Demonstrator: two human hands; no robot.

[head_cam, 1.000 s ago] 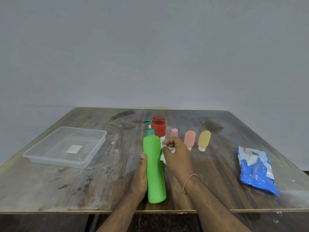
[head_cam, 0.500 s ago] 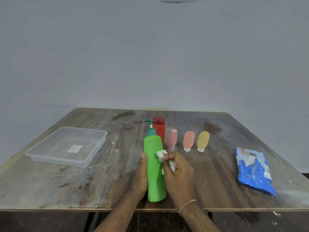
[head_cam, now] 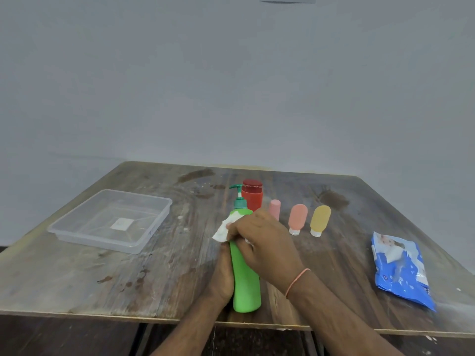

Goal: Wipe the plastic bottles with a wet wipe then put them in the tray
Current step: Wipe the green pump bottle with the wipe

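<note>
A tall green pump bottle (head_cam: pixel 245 281) stands upright near the table's front edge. My left hand (head_cam: pixel 223 276) grips its lower body from the left. My right hand (head_cam: pixel 262 242) holds a crumpled white wet wipe (head_cam: pixel 226 228) against the bottle's upper front, just below the teal pump. Behind it stand a red bottle (head_cam: pixel 252 197), a small pink bottle (head_cam: pixel 274 208), a salmon bottle (head_cam: pixel 297 219) and a yellow bottle (head_cam: pixel 319 220). A clear plastic tray (head_cam: pixel 156 222) lies at the left with nothing in it.
A blue wet-wipe pack (head_cam: pixel 401 268) lies at the right of the wooden table (head_cam: pixel 128 273). The table's front edge runs just below the green bottle. A plain wall stands behind.
My right hand has carried the wipe from the bottle's right side across to its upper front and left. The left hand stays on the bottle.
</note>
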